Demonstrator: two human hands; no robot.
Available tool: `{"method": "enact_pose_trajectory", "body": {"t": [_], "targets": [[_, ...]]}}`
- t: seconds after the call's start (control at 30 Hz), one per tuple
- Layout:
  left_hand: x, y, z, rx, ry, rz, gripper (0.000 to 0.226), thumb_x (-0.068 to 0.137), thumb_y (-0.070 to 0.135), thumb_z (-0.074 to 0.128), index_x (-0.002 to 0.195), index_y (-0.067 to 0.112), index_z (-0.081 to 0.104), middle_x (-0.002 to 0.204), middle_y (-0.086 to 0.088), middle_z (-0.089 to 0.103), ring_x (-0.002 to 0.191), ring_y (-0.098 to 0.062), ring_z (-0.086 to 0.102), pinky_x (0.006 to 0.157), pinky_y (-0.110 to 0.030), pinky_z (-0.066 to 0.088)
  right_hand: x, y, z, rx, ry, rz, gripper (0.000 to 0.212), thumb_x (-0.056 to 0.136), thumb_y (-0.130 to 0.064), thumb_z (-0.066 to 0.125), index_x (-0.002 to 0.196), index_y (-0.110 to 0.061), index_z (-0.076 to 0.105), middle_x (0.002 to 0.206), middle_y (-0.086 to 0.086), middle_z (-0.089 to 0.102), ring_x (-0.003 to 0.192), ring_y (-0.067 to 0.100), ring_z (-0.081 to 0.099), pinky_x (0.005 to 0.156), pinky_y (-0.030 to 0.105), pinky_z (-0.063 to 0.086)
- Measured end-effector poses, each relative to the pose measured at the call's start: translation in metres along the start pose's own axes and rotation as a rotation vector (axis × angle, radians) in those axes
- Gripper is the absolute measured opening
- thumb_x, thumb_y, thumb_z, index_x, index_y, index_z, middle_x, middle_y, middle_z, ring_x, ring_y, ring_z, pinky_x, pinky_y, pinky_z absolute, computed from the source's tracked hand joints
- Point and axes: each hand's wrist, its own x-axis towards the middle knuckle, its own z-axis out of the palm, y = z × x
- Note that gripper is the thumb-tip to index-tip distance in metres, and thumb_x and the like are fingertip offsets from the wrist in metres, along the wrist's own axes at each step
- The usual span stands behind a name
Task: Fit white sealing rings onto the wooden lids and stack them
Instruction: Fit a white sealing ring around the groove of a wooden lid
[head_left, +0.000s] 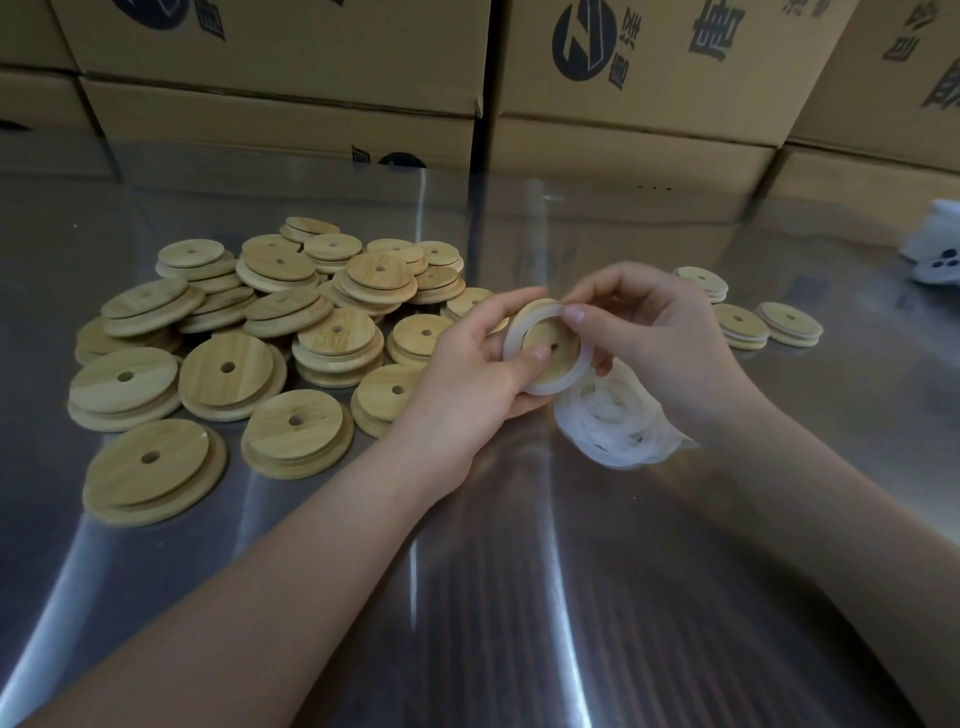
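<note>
Setting: packing workshop or warehouse bench. Evidence: printed cardboard cartons (291, 119) stacked wall-high beyond the grip; reflective steel worktable (519, 571) beneath it; wooden lids (260, 338) heaped in bulk to its left; white sealing rings (618, 426) piled just below; short lid stacks (743, 325) to its right.

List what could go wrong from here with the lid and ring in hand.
1. The white ring looks only partly seated on the wooden lid that the left hand grips; where the right hand pinches it, it could slip off or sit crooked.
2. The loose rings lie right under the right wrist, so they may get swept across the smooth table.
</note>
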Motion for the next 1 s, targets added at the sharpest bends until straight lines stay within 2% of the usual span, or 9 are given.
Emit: {"method": "enact_pose_trajectory", "body": {"t": [0.23, 0.37, 0.67, 0.83, 1.0], "targets": [[0.001, -0.003, -0.001, 0.130, 0.052, 0.098, 0.042, 0.094, -0.004, 0.055, 0.122, 0.028, 0.060, 0.109, 0.001, 0.072, 0.101, -0.011, 0.069, 0.084, -0.035, 0.059, 0.002, 0.002, -0.001, -0.017, 0.032, 0.043, 0.006, 0.083, -0.018, 0.069, 0.079, -0.022, 0.069, 0.071, -0.003, 0.065, 0.057, 0.013, 0.055, 0.052, 0.024, 0.047], [0.002, -0.005, -0.001, 0.248, 0.088, 0.184, 0.044, 0.093, -0.003, 0.058, 0.125, 0.027, 0.060, 0.110, 0.003, 0.071, 0.101, -0.007, 0.068, 0.092, -0.037, 0.056, 0.003, 0.002, -0.002, -0.024, 0.036, 0.058, 0.005, 0.084, -0.017, 0.068, 0.079, -0.020, 0.067, 0.067, -0.005, 0.064, 0.057, 0.014, 0.054, 0.052, 0.023, 0.047], [0.002, -0.008, 0.000, 0.346, 0.090, 0.272, 0.047, 0.091, -0.007, 0.058, 0.128, 0.021, 0.058, 0.115, 0.002, 0.069, 0.108, -0.007, 0.065, 0.098, -0.038, 0.053, 0.003, 0.002, -0.004, -0.043, 0.037, 0.056, 0.012, 0.087, -0.013, 0.065, 0.079, -0.022, 0.065, 0.068, -0.004, 0.064, 0.057, 0.015, 0.056, 0.053, 0.025, 0.047], [0.003, -0.010, -0.002, 0.358, 0.099, 0.301, 0.046, 0.091, -0.007, 0.057, 0.127, 0.022, 0.058, 0.114, 0.002, 0.069, 0.108, -0.008, 0.065, 0.097, -0.039, 0.053, 0.003, 0.002, -0.004, -0.044, 0.027, 0.067, 0.004, 0.082, -0.020, 0.065, 0.079, -0.021, 0.064, 0.062, -0.006, 0.062, 0.056, 0.016, 0.056, 0.052, 0.025, 0.047], [0.004, -0.012, -0.003, 0.396, 0.098, 0.336, 0.049, 0.090, -0.004, 0.059, 0.128, 0.027, 0.057, 0.116, 0.004, 0.068, 0.111, -0.010, 0.064, 0.098, -0.040, 0.052, 0.004, 0.003, -0.006, -0.045, 0.010, 0.075, 0.003, 0.082, -0.020, 0.065, 0.079, -0.022, 0.064, 0.063, -0.006, 0.063, 0.055, 0.014, 0.056, 0.051, 0.024, 0.046]]}}
